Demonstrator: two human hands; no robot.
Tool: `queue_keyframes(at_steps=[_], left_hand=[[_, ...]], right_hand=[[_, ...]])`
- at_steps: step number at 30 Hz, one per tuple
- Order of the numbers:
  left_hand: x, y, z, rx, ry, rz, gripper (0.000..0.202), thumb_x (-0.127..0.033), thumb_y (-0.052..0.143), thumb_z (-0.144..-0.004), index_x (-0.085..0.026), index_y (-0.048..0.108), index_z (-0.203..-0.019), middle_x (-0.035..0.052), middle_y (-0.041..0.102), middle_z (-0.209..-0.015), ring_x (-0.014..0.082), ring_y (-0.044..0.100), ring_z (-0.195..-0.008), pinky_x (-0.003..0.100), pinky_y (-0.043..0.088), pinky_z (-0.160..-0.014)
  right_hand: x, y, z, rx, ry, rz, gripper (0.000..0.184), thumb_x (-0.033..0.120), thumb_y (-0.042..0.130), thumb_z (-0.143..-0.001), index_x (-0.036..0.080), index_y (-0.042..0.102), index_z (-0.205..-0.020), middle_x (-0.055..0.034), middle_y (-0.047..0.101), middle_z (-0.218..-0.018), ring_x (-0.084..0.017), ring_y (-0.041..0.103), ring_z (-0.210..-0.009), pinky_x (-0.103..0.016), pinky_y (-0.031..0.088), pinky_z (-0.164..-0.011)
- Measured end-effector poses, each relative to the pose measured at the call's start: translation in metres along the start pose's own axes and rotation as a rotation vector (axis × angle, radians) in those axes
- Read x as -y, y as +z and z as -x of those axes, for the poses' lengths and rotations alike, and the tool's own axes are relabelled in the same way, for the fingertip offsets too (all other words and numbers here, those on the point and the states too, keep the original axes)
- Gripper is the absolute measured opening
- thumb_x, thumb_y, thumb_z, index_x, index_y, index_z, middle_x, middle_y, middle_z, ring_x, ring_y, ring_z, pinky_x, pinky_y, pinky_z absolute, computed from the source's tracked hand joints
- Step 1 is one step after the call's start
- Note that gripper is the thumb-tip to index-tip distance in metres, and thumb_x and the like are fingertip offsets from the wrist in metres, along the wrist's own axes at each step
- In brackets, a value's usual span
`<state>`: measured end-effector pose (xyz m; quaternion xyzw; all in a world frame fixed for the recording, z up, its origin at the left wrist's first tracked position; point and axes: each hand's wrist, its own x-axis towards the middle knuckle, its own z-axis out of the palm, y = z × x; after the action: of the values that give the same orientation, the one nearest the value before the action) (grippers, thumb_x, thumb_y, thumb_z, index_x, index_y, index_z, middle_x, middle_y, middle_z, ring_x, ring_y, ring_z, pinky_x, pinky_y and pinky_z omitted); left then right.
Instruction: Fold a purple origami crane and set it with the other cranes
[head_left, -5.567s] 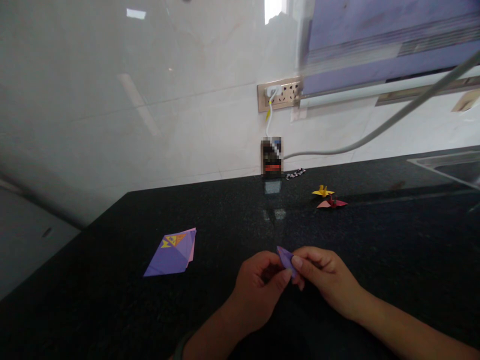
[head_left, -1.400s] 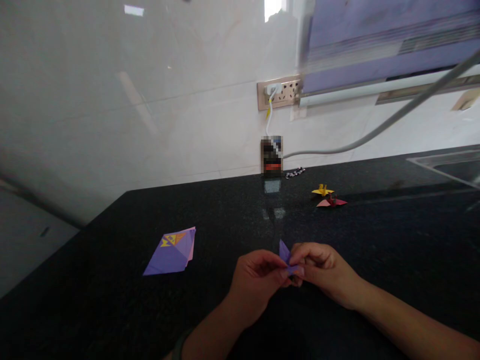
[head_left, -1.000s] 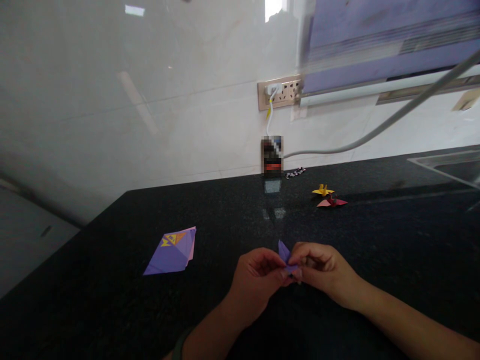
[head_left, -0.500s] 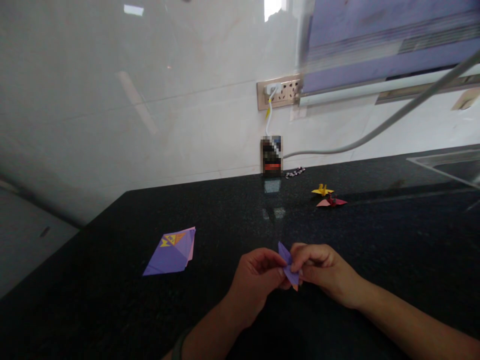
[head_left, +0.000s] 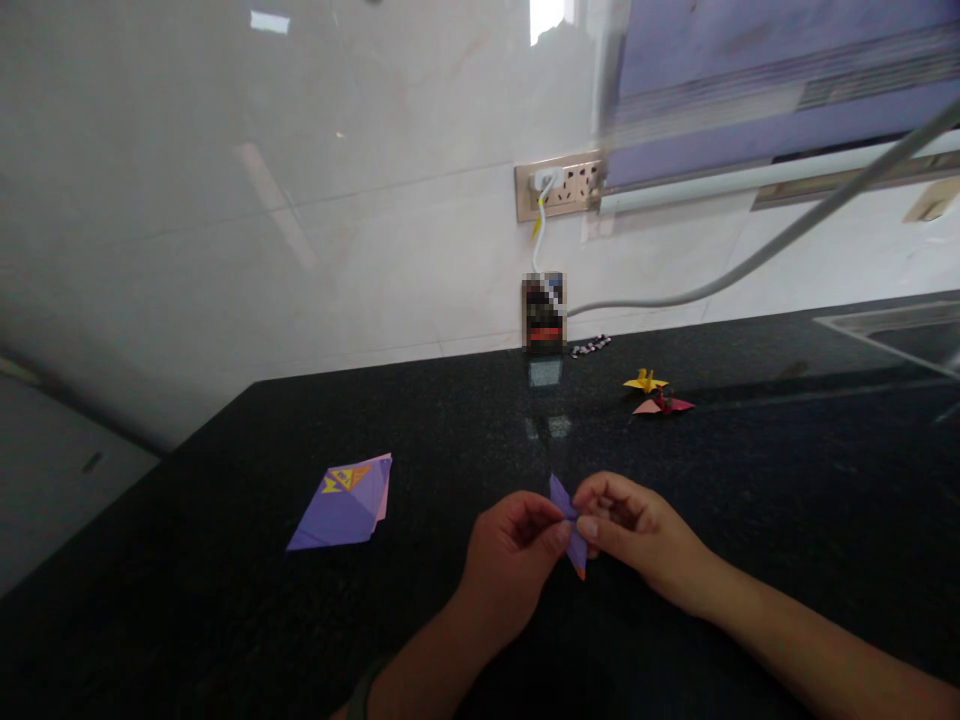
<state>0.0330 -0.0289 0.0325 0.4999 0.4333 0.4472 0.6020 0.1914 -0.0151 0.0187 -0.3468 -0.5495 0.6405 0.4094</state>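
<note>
A small folded piece of purple origami paper (head_left: pixel 576 552), with an orange tip at its lower end, is held between my two hands just above the dark counter. My left hand (head_left: pixel 511 560) pinches it from the left with thumb and forefinger. From the right, my right hand (head_left: pixel 637 528) grips its middle, thumb in front and fingers curled behind. The paper stands on a slant, its upper point poking up between the hands. Fingers cover part of its centre, so the folds there are hidden.
A stack of purple and pink paper (head_left: pixel 341 510) lies on the black counter (head_left: pixel 442 420) at left. A yellow paper crane (head_left: pixel 645 381) and a red and pink paper crane (head_left: pixel 664 404) stand at back right. A blurred-out object (head_left: pixel 544 312) with cables leans against the wall.
My right hand has shifted its hold, its fingers lifting a little and the thumb now laid along the paper's middle. The purple paper has moved slightly left and turned more upright.
</note>
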Motion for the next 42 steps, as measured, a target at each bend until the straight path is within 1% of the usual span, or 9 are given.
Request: queue_keyframes(at_steps=[2,5,11,17,23,31,36,39,42], left_hand=[[0.0014,-0.0005,0.0007,-0.008,0.042,-0.079,0.006,-0.021,0.059,-0.070,-0.016,0.057,-0.071,-0.0013,0.058,-0.063,0.0106,0.055,-0.056,0.022,0.044,-0.056],[0.0046,-0.0014,0.0011,-0.014,0.100,-0.163,0.005,-0.021,0.056,-0.072,-0.017,0.055,-0.076,-0.0002,0.058,-0.068,0.0119,0.055,-0.062,0.023,0.044,-0.058],[0.0086,-0.0029,0.0014,0.001,0.153,-0.207,0.009,-0.018,0.053,-0.075,-0.019,0.049,-0.083,-0.0007,0.057,-0.071,0.0119,0.055,-0.064,0.023,0.042,-0.059],[0.0097,-0.0033,0.0016,0.010,0.135,-0.235,0.012,-0.017,0.051,-0.075,-0.019,0.047,-0.086,-0.0012,0.058,-0.066,0.0130,0.057,-0.061,0.024,0.042,-0.057],[0.0087,-0.0018,0.0009,0.013,0.115,-0.209,0.012,-0.017,0.052,-0.074,-0.019,0.045,-0.085,-0.0004,0.060,-0.066,0.0143,0.059,-0.063,0.023,0.042,-0.056],[0.0068,0.0007,0.0051,0.042,0.088,-0.114,0.015,-0.017,0.054,-0.073,-0.019,0.043,-0.083,-0.0015,0.058,-0.064,0.0125,0.057,-0.058,0.022,0.042,-0.053],[0.0067,-0.0011,-0.0003,0.037,0.021,-0.030,0.021,-0.020,0.057,-0.070,-0.019,0.044,-0.086,-0.0022,0.058,-0.063,0.0125,0.057,-0.056,0.024,0.043,-0.055],[0.0060,-0.0029,-0.0025,0.069,-0.038,-0.108,0.018,-0.026,0.055,-0.073,-0.016,0.051,-0.087,0.0011,0.060,-0.067,0.0137,0.057,-0.061,0.025,0.043,-0.058],[0.0046,-0.0040,-0.0002,0.107,-0.042,-0.270,0.023,-0.034,0.047,-0.077,-0.014,0.056,-0.073,0.0035,0.059,-0.066,0.0138,0.055,-0.062,0.024,0.040,-0.057]], right_hand=[[-0.0001,0.0016,-0.0017,-0.020,0.049,0.001,0.021,0.030,0.063,-0.070,0.017,0.051,-0.080,0.0044,0.051,-0.059,-0.007,0.047,-0.051,-0.020,0.036,-0.048],[0.0014,0.0028,-0.0032,-0.021,0.107,0.062,0.024,0.035,0.064,-0.067,0.015,0.054,-0.076,0.0036,0.053,-0.058,-0.007,0.047,-0.049,-0.020,0.036,-0.047],[0.0009,0.0013,-0.0037,-0.031,0.127,0.083,0.025,0.036,0.065,-0.065,0.015,0.055,-0.074,0.0028,0.056,-0.058,-0.007,0.048,-0.050,-0.020,0.037,-0.047],[0.0009,0.0013,-0.0029,0.041,0.130,0.084,0.026,0.038,0.061,-0.068,0.014,0.058,-0.075,0.0009,0.058,-0.063,-0.007,0.048,-0.050,-0.020,0.037,-0.047],[0.0021,0.0030,-0.0013,0.038,0.129,0.054,0.026,0.039,0.062,-0.068,0.014,0.058,-0.072,0.0010,0.057,-0.061,-0.007,0.047,-0.050,-0.020,0.036,-0.046],[0.0067,0.0069,0.0027,0.027,0.127,0.035,0.023,0.034,0.063,-0.068,0.013,0.056,-0.066,0.0011,0.056,-0.054,-0.006,0.044,-0.045,-0.019,0.034,-0.043],[0.0057,0.0066,0.0017,0.003,0.111,0.027,0.024,0.035,0.063,-0.067,0.013,0.056,-0.066,0.0010,0.057,-0.054,-0.006,0.044,-0.043,-0.018,0.033,-0.042],[0.0033,0.0048,-0.0004,-0.002,0.097,0.024,0.023,0.035,0.063,-0.068,0.013,0.055,-0.067,0.0006,0.058,-0.057,-0.007,0.047,-0.046,-0.019,0.035,-0.043],[0.0016,0.0035,-0.0013,0.013,0.083,0.026,0.023,0.035,0.060,-0.071,0.013,0.056,-0.069,-0.0003,0.059,-0.060,-0.008,0.050,-0.050,-0.020,0.037,-0.046]])
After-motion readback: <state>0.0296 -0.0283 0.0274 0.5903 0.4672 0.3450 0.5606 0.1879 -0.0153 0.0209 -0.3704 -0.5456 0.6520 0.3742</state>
